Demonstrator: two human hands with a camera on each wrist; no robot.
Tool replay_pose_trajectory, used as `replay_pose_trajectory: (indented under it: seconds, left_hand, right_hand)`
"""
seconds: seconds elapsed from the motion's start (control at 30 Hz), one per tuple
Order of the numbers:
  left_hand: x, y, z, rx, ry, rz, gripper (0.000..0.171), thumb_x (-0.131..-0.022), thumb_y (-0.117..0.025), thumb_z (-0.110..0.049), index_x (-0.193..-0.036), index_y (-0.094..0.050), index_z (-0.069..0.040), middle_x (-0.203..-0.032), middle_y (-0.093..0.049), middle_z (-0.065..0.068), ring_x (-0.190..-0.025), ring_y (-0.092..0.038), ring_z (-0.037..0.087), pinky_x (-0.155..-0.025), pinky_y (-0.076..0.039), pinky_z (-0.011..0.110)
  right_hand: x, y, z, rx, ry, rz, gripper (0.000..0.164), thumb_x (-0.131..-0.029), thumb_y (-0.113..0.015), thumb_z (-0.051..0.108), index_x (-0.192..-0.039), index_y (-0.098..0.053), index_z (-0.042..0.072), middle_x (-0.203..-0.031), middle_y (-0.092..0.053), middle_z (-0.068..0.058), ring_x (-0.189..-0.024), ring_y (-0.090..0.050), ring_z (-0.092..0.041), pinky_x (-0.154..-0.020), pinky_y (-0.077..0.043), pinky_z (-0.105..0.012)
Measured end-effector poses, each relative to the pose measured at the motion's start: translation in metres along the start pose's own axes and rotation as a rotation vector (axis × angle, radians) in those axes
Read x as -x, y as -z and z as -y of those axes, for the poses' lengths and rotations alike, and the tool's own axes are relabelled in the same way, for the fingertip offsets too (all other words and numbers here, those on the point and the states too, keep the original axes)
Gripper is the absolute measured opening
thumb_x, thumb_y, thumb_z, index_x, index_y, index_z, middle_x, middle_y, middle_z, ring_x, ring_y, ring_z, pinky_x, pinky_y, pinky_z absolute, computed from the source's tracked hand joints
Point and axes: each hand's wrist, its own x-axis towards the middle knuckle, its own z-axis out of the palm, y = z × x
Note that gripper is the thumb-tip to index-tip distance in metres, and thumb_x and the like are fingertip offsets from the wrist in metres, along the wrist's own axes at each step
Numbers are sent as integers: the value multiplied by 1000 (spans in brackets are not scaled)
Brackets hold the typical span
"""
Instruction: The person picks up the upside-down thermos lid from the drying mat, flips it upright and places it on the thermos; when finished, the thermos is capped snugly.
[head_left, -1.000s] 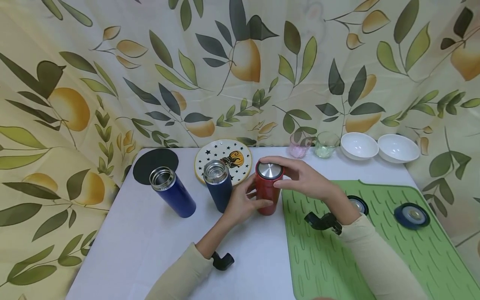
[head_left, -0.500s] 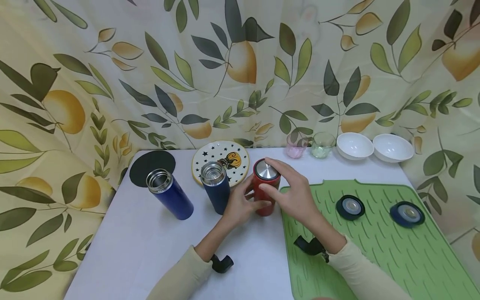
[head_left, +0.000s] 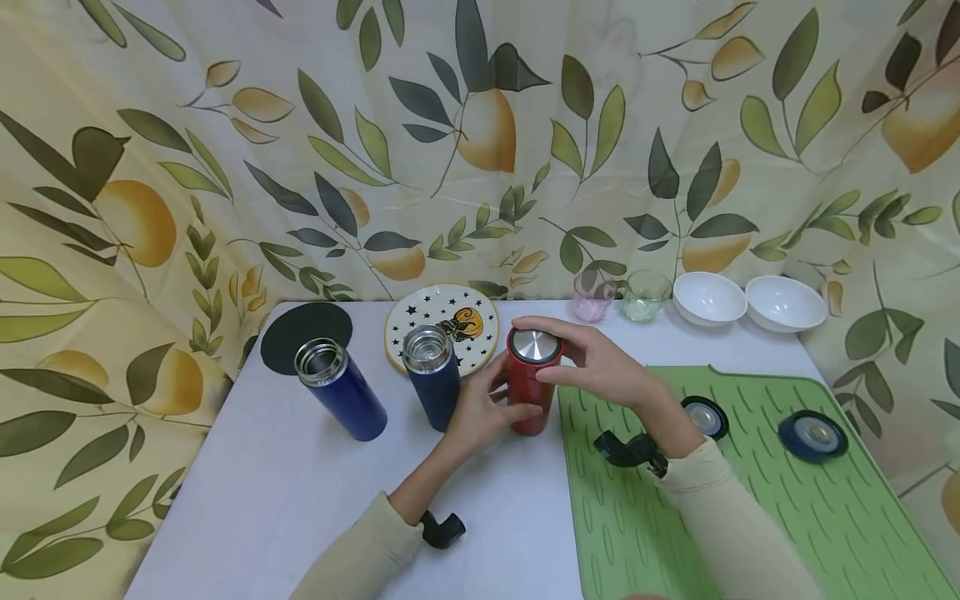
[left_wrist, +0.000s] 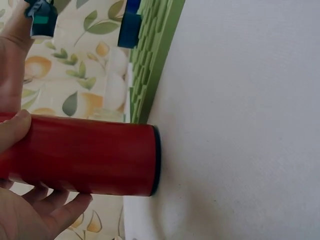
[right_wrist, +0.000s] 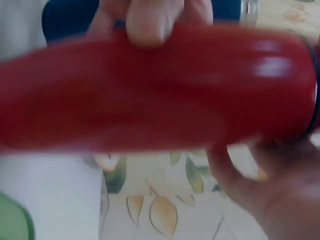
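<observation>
Red glossy cylindrical flask (head_left: 534, 392), upright on white tablecloth (head_left: 495, 567), with round silver-topped, black-edged lid (head_left: 535, 344) at its upper end. Gripped low from the left by the left hand (head_left: 480, 408), fingers and thumb curled round the body. Pinched at the lid from the right by the right hand (head_left: 600, 358), one finger over the far edge, thumb on the near side. Lid tight or loose: impossible to tell.

Just left of the red flask, dark navy cylindrical flask (head_left: 435, 392) with uncovered steel mouth. Farther left of it, bright blue cylindrical flask (head_left: 351, 400), likewise uncovered, its rim partly in front of flat black disc (head_left: 292, 329). Beyond and left of the red flask, round cream plate (head_left: 423, 300) with black stars and orange pumpkin. Right of the red flask, green ridged mat (head_left: 622, 525) bearing black round lid (head_left: 707, 417), partly behind the right wrist, and navy round lid (head_left: 813, 436). Beyond and right of the red flask, pink clear glass (head_left: 592, 306), green clear glass (head_left: 645, 298) and two white round bowls (head_left: 708, 300). Behind the red flask, cream curtain (head_left: 525, 192) printed with fruit and leaves.
</observation>
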Motion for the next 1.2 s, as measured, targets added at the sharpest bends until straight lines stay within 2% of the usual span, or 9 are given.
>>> replay_pose_trajectory:
  seconds: [0.17, 0.43, 0.7, 0.77, 0.87, 0.97, 1.07, 1.13, 1.2]
  left_hand:
    - [3, 0, -5, -22, 13, 0, 72, -74, -76, -10, -137, -42, -21, -121, -56, -3, -111, -52, 11, -91, -46, 35]
    - [5, -3, -7, -58, -4, -14, 72, -74, -77, -9, -136, -42, -19, -120, -58, -2, -109, -53, 9, -89, -48, 32]
    - [-3, -9, 18, -65, -6, -26, 75, -73, -79, -19, -137, -40, -28, -124, -55, -7, -114, -50, 10, -91, -47, 34]
    - [-5, -10, 26, -108, 3, -33, 80, -72, -79, -26, -138, -34, -35, -129, -50, -11, -118, -46, 9, -91, -46, 35]
    - [-3, -8, 19, -229, -4, -62, 90, -72, -77, -37, -142, -22, -40, -139, -40, -10, -125, -40, 12, -90, -48, 36]
    - [5, -4, -2, -348, -62, -129, 94, -72, -75, -43, -144, -15, -40, -144, -31, -8, -127, -37, 15, -88, -49, 36]
    - [14, 1, -29, -430, -195, -232, 88, -76, -72, -41, -145, -19, -35, -144, -32, -6, -126, -37, 13, -85, -50, 30]
    - [20, 2, -46, -453, -324, -312, 81, -79, -71, -35, -145, -24, -27, -143, -34, -1, -126, -36, 14, -83, -51, 28]
    - [25, 0, -61, -453, -479, -382, 73, -81, -70, -27, -142, -32, -17, -139, -39, 6, -125, -39, 18, -80, -52, 27]
  right_hand:
    - [6, -15, 17, 157, -22, -157, 57, -82, -69, 10, -134, -47, 16, -132, -49, 0, -124, -42, -16, -104, -33, -37]
    - [9, -28, 30, 202, -41, -277, 56, -79, -71, 8, -131, -50, 9, -131, -50, -5, -121, -45, -19, -101, -36, -42]
    - [9, -26, 30, 166, -58, -267, 58, -81, -70, 6, -134, -46, 7, -135, -46, -8, -120, -45, -21, -101, -36, -42]
    - [8, -23, 32, 162, -74, -234, 66, -81, -69, 6, -139, -38, 9, -139, -41, -10, -122, -44, -23, -102, -35, -44]
    - [13, -13, 33, 164, -73, -204, 75, -83, -66, 5, -145, -25, 14, -144, -32, -10, -126, -39, -27, -103, -33, -48]
    - [29, 7, 29, 140, -47, -255, 73, -87, -60, 3, -147, -21, 20, -145, -31, -7, -128, -36, -30, -101, -36, -44]
    - [56, 33, 22, 149, -49, -385, 62, -93, -52, 4, -145, -25, 23, -143, -35, -8, -126, -38, -32, -97, -41, -28]
    - [78, 49, 17, 213, -140, -470, 56, -96, -49, 12, -145, -26, 26, -141, -37, -10, -124, -40, -33, -93, -43, -24]
    - [100, 62, 8, 312, -278, -513, 54, -97, -47, 25, -146, -24, 27, -141, -36, -14, -124, -38, -37, -93, -44, -35]
